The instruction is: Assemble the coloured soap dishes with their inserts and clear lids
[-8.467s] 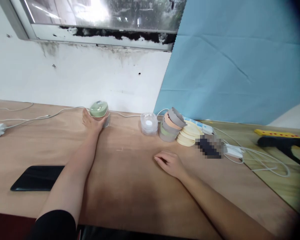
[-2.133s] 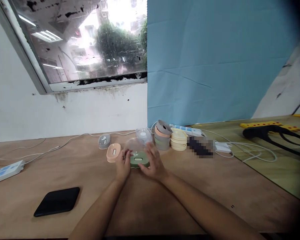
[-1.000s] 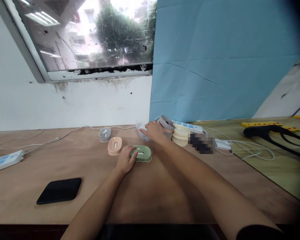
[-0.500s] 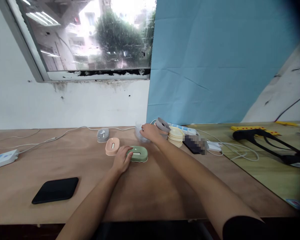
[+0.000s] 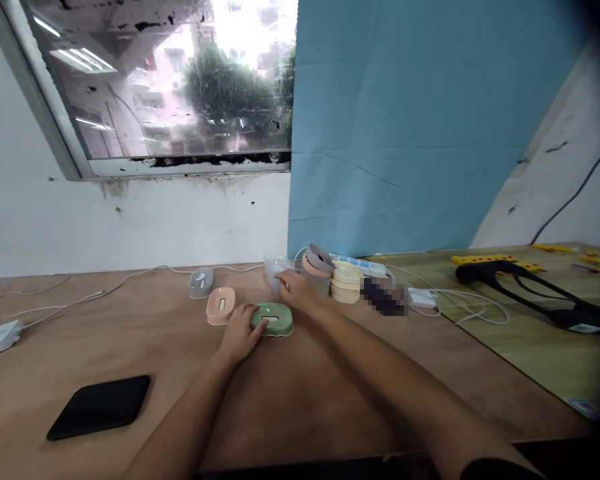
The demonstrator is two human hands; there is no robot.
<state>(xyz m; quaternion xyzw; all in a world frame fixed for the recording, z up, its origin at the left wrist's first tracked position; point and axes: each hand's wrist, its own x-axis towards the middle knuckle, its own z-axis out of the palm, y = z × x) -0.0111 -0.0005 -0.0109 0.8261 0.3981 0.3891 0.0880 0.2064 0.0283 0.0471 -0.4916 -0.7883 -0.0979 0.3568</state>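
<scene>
My left hand [image 5: 241,331] is wrapped around the left end of a green oval plastic piece [image 5: 283,320] with a slot in its top. It lies flat on the table. Just behind it, the fingers of my right hand [image 5: 296,288] are pinched at the edge of a crumpled clear plastic bag [image 5: 273,270]. To the left sit a similar pink oval piece [image 5: 221,305] and a smaller grey slotted piece [image 5: 201,283]. Beside my right hand stand a grey-and-pink stack [image 5: 319,263] and a stack of cream-coloured pieces [image 5: 346,282].
A black flat pad [image 5: 100,405] lies at the front left, with a white power strip [image 5: 0,339] behind it. Another power strip [image 5: 367,267], a white charger [image 5: 423,298] with cables and a black strap-like frame [image 5: 510,287] are on the right. Cables run along the wall.
My right hand has come down slightly towards me at the plastic bag, and its fingers have shifted. My left hand stays on the green piece. The camera view has tilted a little.
</scene>
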